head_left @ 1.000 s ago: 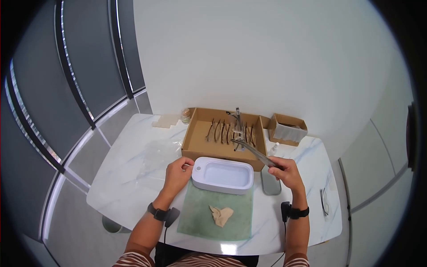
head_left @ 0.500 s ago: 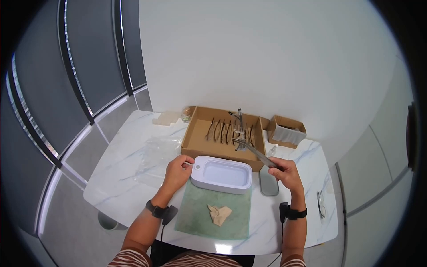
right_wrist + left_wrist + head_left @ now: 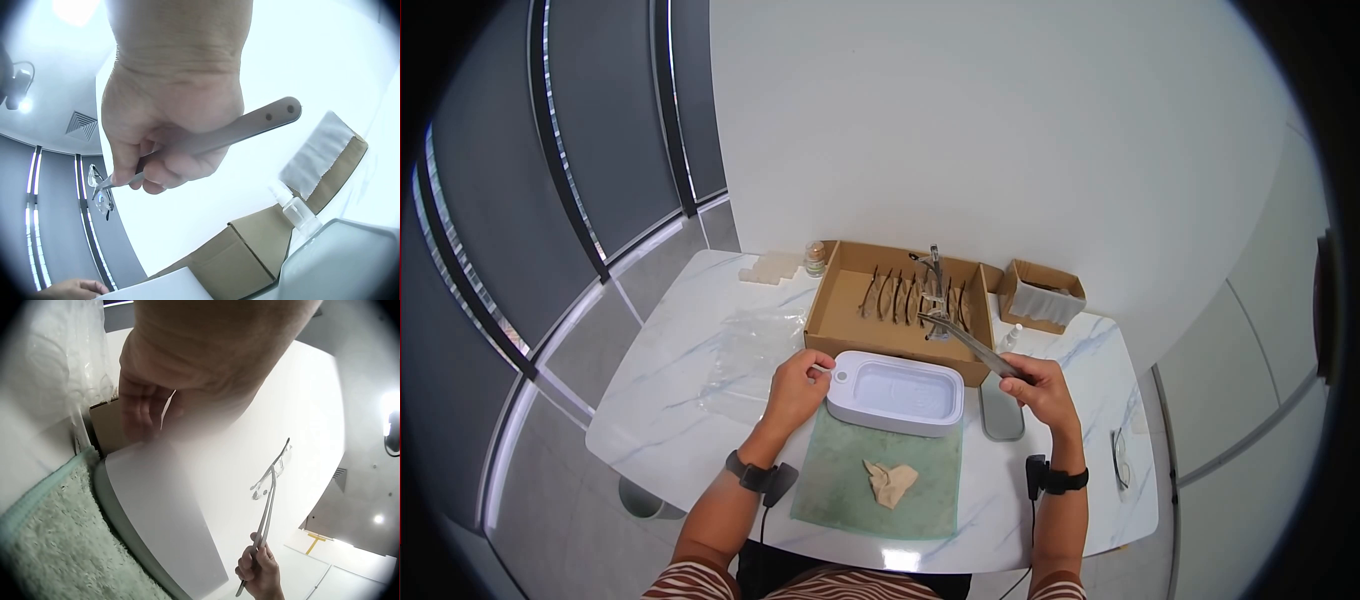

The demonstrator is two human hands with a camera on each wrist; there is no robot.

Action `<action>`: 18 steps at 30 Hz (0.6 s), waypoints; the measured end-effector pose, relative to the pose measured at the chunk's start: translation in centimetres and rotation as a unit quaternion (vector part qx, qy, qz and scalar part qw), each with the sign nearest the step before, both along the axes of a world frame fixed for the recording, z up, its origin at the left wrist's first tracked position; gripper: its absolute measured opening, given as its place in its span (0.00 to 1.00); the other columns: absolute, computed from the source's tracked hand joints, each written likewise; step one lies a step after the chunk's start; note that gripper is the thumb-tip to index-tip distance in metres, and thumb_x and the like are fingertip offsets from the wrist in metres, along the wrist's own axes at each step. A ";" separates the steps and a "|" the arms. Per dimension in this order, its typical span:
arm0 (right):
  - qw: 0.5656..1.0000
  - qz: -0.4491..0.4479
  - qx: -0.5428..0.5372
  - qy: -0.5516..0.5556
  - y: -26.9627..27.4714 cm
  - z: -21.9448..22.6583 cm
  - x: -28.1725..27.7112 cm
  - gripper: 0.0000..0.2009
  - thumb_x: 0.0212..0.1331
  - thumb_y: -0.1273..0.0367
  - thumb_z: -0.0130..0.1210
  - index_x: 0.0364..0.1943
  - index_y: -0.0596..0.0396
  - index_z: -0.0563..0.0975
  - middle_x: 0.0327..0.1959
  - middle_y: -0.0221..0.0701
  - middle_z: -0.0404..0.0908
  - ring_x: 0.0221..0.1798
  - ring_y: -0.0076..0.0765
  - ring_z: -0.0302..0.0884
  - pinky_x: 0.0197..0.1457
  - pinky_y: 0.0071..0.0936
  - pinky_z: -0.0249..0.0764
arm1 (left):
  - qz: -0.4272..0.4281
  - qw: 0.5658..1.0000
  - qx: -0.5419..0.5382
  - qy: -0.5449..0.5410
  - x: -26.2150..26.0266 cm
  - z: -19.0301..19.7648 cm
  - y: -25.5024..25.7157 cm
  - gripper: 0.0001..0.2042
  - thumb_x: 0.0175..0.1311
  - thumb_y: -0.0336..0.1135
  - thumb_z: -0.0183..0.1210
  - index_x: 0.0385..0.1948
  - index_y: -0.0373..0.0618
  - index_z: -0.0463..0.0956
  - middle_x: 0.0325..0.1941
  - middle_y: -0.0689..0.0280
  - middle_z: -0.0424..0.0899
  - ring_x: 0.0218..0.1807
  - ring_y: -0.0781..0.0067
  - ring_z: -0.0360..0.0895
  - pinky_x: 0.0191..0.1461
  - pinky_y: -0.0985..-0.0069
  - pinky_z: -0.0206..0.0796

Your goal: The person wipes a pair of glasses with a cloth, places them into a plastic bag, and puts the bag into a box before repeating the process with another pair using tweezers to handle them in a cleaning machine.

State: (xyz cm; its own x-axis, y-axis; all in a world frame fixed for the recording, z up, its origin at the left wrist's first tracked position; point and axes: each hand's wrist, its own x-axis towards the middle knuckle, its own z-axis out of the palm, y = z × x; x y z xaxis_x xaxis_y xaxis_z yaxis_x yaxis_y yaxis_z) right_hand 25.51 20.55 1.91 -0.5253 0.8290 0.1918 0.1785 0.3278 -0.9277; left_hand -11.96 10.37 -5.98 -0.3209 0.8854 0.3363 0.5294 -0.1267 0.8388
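In the head view, my right hand (image 3: pixel 1043 390) grips long metal tweezers (image 3: pixel 972 345) that point up and to the left. At their tips hangs a pair of clear glasses (image 3: pixel 936 290), raised in the air and overlapping the cardboard tray; the left wrist view shows these glasses (image 3: pixel 275 470) more plainly. My left hand (image 3: pixel 800 388) rests at the left end of a white ultrasonic cleaner (image 3: pixel 890 422), fingers loosely bent and fingertips right at its edge beside a round button. The cleaner's basin is uncovered and faces up.
Several glasses (image 3: pixel 897 298) stand in a row in the cardboard tray (image 3: pixel 830 318). Under the cleaner lies a green towel (image 3: pixel 830 490) with a beige cloth (image 3: pixel 889 483). A grey-green case (image 3: pixel 1002 415), a spray bottle (image 3: pixel 1011 337) and other glasses (image 3: pixel 1121 458) lie right.
The head view has shifted slightly. Both hands keep nearly the same places, with the tweezers and glasses still held up over the tray.
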 end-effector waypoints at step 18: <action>1.000 0.006 0.000 0.001 0.0 -0.2 -0.2 0.23 0.59 0.63 0.71 0.56 0.59 0.83 0.25 0.18 0.74 0.25 0.15 0.65 0.27 0.18 0.63 | -0.002 1.000 -0.002 0.016 0.1 0.3 -0.1 0.09 0.56 0.23 0.61 0.39 0.39 0.81 0.40 0.60 0.85 0.35 0.67 0.82 0.43 0.72 0.75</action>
